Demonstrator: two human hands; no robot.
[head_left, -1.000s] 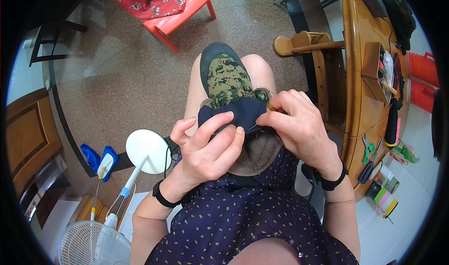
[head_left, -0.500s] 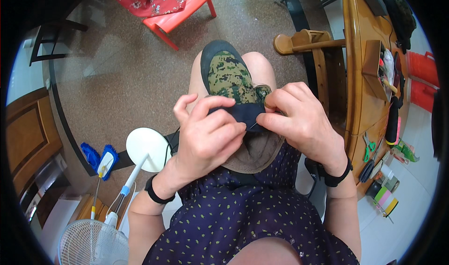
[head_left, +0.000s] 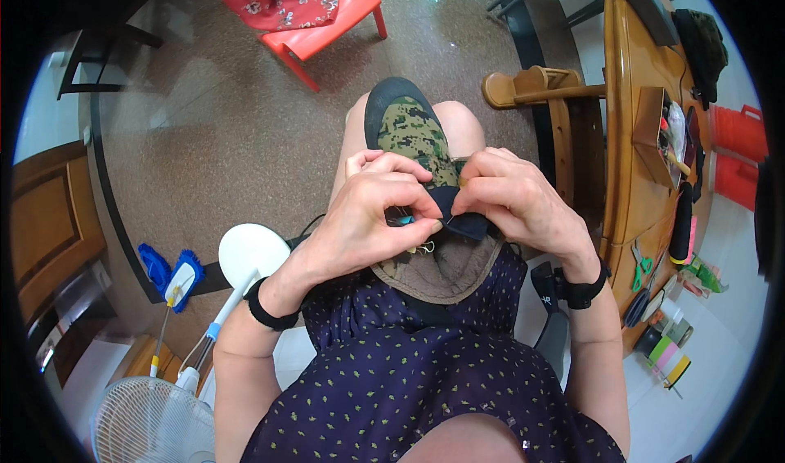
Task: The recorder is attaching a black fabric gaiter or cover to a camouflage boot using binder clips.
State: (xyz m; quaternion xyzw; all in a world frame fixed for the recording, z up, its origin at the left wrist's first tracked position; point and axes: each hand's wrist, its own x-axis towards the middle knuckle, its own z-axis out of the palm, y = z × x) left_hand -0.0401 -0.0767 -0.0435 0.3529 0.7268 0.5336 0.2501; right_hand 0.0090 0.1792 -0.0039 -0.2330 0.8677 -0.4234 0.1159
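Hands: my left hand (head_left: 372,209) and right hand (head_left: 519,200) both pinch the dark cloth (head_left: 468,225).
Camouflage shoe (head_left: 411,129): on my lap (head_left: 503,293); probably light, stiffest at its dark toe (head_left: 399,86).
Dark cloth: at the shoe's opening; likely soft, best held by its edge.

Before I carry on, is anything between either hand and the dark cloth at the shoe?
Nothing visible: the left hand and right hand both have fingertips at the dark cloth on the shoe.
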